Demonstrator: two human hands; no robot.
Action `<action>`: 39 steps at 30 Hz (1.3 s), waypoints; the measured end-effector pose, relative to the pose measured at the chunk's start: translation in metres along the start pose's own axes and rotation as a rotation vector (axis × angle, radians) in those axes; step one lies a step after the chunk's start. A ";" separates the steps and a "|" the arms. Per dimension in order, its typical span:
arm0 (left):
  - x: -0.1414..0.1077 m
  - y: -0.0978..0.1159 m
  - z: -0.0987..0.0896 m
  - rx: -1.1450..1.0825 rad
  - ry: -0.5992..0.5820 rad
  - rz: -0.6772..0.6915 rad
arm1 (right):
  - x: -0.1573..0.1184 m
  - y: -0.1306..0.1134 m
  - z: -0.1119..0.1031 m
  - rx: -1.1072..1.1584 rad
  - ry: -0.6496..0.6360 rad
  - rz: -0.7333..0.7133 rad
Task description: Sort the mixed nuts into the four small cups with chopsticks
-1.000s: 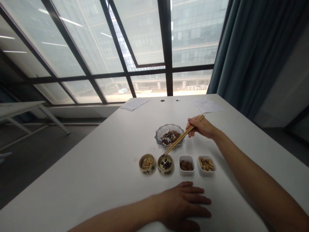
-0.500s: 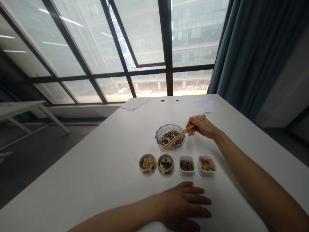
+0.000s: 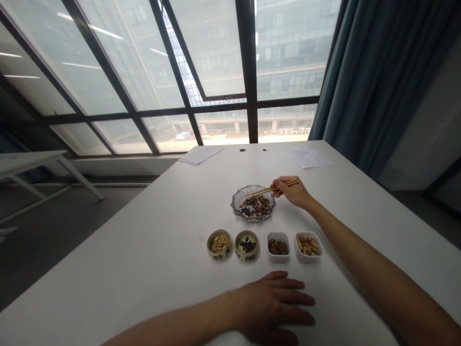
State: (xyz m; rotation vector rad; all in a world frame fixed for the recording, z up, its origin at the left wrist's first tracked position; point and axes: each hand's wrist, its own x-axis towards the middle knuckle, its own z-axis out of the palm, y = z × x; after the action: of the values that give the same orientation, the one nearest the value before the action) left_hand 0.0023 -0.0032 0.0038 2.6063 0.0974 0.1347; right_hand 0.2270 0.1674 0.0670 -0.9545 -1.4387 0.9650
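Note:
My right hand is closed round a pair of wooden chopsticks, whose tips are over the far part of a scalloped clear glass bowl. Brown and dark seeds lie mixed in that bowl. I cannot make out anything between the tips. Nearer me stand a round bowl of peanuts, a round bowl of dark seeds, a white square dish of brown striped seeds and a white square dish of pale tan nuts. My left hand lies flat on the table with fingers spread, just below the dishes.
The white table reaches toward the windows. Paper sheets lie at its far left corner and more paper at the far right. A blue curtain hangs on the right, and another table stands at left.
The chopstick tips have moved from above the near rim of the glass bowl, close to the round bowls, back over its far part. The chopsticks lie flatter. My left hand has stayed put.

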 end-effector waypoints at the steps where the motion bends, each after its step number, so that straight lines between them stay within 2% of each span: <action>1: 0.000 0.000 0.000 -0.001 0.000 0.001 | 0.000 0.002 0.001 -0.007 -0.009 0.001; 14: 0.000 0.000 0.001 -0.004 -0.001 -0.010 | -0.002 0.018 0.006 0.033 -0.040 0.055; 21: 0.000 0.000 0.000 0.000 0.002 0.000 | -0.002 0.023 0.010 0.038 0.013 0.061; 26: 0.000 0.000 0.001 -0.003 -0.008 -0.010 | -0.001 0.017 0.009 0.070 0.056 0.058; 30: 0.000 0.000 0.000 -0.003 -0.005 -0.010 | 0.002 0.004 -0.003 0.101 0.099 0.048; 35: 0.000 0.001 0.000 0.011 0.010 0.002 | 0.008 -0.015 -0.032 0.182 0.121 0.043; 39: -0.001 -0.001 0.002 0.000 0.010 0.001 | 0.006 -0.026 -0.063 0.228 -0.029 0.144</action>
State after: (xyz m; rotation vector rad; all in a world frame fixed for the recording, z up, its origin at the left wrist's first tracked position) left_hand 0.0018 -0.0037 0.0020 2.6057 0.1002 0.1482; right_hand 0.2884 0.1677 0.0980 -0.8864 -1.2650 1.2257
